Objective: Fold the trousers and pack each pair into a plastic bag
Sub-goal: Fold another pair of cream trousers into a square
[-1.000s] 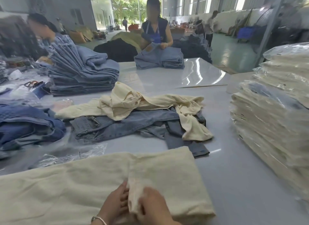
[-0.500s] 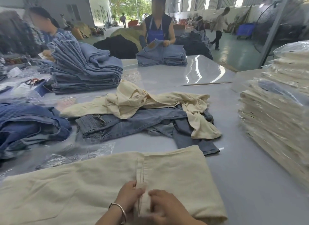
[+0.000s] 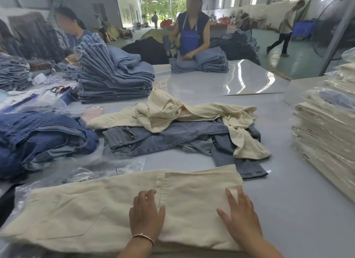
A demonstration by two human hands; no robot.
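The trousers [image 3: 115, 209] under the hands are plain cream. Another cream pair [image 3: 172, 111] lies on faded grey-blue jeans [image 3: 153, 140]. Dark indigo denim [image 3: 38, 138] lies left, a light-blue stack [image 3: 111, 79] behind. The bench [image 3: 288, 181] is glossy pale grey.

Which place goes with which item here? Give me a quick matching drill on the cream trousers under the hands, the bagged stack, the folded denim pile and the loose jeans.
Things:
1. cream trousers
2. bagged stack
3. folded denim pile
4. loose jeans

Places:
A. far left of the table, stacked high
B. mid-table, under a crumpled cream pair
C. nearest edge, pressed flat by left hand and right hand
D. right edge, in plastic

Pairs: 1-C, 2-D, 3-A, 4-B
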